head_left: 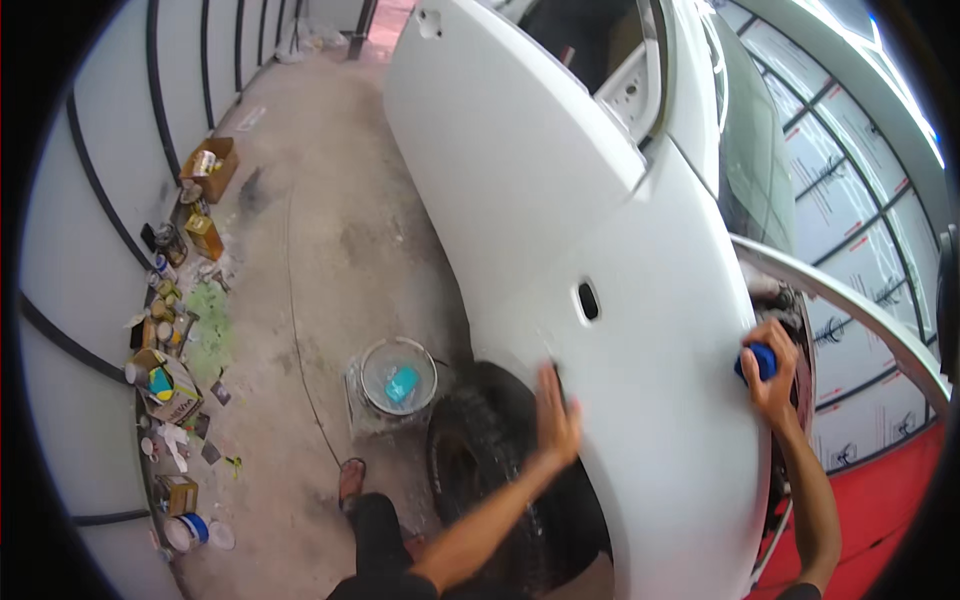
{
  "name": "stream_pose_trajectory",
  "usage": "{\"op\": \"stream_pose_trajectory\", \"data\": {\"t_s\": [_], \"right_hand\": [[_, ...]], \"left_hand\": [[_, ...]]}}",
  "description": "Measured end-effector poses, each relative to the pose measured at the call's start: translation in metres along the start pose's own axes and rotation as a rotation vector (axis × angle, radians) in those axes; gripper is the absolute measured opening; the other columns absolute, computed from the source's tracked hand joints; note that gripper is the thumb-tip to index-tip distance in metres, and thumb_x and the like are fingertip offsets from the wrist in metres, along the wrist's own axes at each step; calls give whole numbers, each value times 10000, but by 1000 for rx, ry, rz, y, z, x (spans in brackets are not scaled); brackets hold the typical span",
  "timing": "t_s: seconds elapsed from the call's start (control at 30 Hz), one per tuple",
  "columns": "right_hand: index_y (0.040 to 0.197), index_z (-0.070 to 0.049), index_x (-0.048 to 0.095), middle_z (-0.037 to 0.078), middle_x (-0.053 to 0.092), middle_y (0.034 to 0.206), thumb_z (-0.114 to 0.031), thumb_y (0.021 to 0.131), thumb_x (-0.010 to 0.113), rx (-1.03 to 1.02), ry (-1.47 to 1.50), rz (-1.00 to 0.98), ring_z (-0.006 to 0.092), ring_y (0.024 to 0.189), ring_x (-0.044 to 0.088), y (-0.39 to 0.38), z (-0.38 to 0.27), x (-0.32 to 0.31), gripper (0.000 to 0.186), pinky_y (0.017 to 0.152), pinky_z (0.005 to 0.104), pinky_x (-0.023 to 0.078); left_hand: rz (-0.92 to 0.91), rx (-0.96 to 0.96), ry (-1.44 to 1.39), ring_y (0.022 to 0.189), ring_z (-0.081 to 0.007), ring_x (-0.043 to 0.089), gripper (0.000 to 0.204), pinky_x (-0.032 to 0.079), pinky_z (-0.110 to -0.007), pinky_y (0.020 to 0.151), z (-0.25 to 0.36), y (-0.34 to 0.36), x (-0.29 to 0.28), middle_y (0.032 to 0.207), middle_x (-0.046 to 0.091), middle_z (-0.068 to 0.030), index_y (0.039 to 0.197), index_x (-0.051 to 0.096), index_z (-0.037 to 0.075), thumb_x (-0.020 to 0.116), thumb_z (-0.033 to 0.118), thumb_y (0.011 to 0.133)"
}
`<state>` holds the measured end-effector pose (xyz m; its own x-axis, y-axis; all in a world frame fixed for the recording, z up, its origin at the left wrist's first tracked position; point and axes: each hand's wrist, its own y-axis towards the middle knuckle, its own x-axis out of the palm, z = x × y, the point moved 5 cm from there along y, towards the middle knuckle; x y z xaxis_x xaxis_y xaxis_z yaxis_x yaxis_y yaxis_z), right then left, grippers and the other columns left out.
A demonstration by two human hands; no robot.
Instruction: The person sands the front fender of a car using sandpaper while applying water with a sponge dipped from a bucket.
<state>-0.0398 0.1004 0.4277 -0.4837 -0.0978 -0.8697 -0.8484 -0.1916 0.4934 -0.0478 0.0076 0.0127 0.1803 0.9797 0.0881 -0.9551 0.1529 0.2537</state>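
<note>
Nearest: person's forearms come up from the lower edge. Left hand (557, 415) lies flat and open on the white car fender (640, 400), fingers spread upward, palm pressed at the rim of the wheel arch, holding nothing. Right hand (772, 372) is curled around a blue sanding pad (759, 360), pressing it against the fender's far edge where the panel meets the engine bay gap. Grip looks closed and firm; most of the pad is hidden under the fingers.

The pad looks small, light and soft, probably squashes a bit under pressure. Best held as it is, fingers over the back, thumb at the side. If wet it could slip. The fender is stiff, smooth and curved, so a flat palm will slide on it easily.

Below the left hand sits the black tyre (490, 450), partly in shadow. Person's foot in a sandal (351, 478) rests on the concrete floor (320, 250) just left of the tyre.

A bit further: a clear bucket (398, 378) stands on the floor beside the tyre, with a teal sponge (402, 383) inside; water level cannot be told.

Further left, along the white wall (90, 330), a row of cans, jars and cardboard boxes (170, 380), well apart from the car.

Far: the white car door (500, 130) stands above the fender, with the windscreen (750, 170) at right.
</note>
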Motion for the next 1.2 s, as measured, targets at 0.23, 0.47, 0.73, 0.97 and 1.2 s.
{"op": "stream_pose_trajectory", "data": {"t_s": [0.23, 0.47, 0.73, 0.97, 1.2], "right_hand": [[827, -4, 622, 143, 571, 791, -134, 770, 742, 53, -103, -21, 304, 739, 576, 9, 0, 9, 185, 688, 377, 453], [992, -13, 592, 172, 529, 980, -259, 935, 624, 334, -291, -35, 288, 902, 548, -1, 21, 12, 254, 815, 409, 434], [972, -4, 554, 169, 489, 998, -386, 948, 575, 524, -402, -48, 293, 953, 515, -21, 30, 12, 384, 875, 423, 413], [975, -7, 554, 171, 488, 998, -386, 945, 577, 518, -442, -35, 293, 951, 514, -25, 36, 22, 381, 869, 426, 413], [977, -9, 555, 173, 488, 997, -386, 943, 579, 556, -473, -39, 293, 950, 513, -24, 41, 29, 379, 863, 428, 413]], "left_hand": [[82, -335, -60, 1577, -408, 126, 742, 117, -511, 1277, -75, 144, -44, 1693, 147, -268, 1617, 164, -45, 415, 408, 1086], [-26, -99, -89, 1584, -449, 36, 841, 48, -553, 1273, -33, 101, -33, 1691, 74, -314, 1620, 49, -79, 451, 405, 1062], [147, -715, -252, 1596, -367, 98, 815, 76, -445, 1292, -213, 165, -41, 1706, 143, -255, 1615, 162, -73, 395, 499, 1083], [221, -646, -289, 1592, -334, 116, 814, 104, -420, 1285, -223, 154, -35, 1710, 130, -237, 1619, 116, -74, 361, 506, 1102], [21, -1069, -715, 1501, -313, 344, 1008, 231, -391, 1256, -294, 176, -33, 1629, 371, -178, 1622, 241, -18, 223, 784, 1012]]}}
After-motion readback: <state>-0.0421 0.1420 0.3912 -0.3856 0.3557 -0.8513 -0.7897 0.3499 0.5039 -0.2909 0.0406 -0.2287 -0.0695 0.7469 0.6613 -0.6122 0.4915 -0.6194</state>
